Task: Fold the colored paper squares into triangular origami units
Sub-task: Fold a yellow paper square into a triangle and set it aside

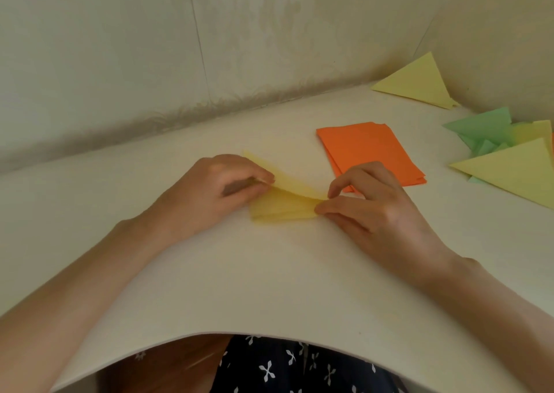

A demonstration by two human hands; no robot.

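A small stack of yellow paper squares [284, 205] lies on the white table [269, 272] in front of me. My left hand [209, 191] pinches the top yellow sheet at its left side and lifts it, so the sheet curves up off the stack. My right hand [368, 209] pinches the stack's right corner between thumb and forefinger, with the forefinger raised just above it. A stack of orange squares [371, 152] lies just behind my right hand.
Folded triangles lie at the right: a yellow triangle [416, 83] near the back corner, a green triangle [482, 125] with others around it, and a large yellow triangle [515, 173] in front of those. The wall runs close behind the table.
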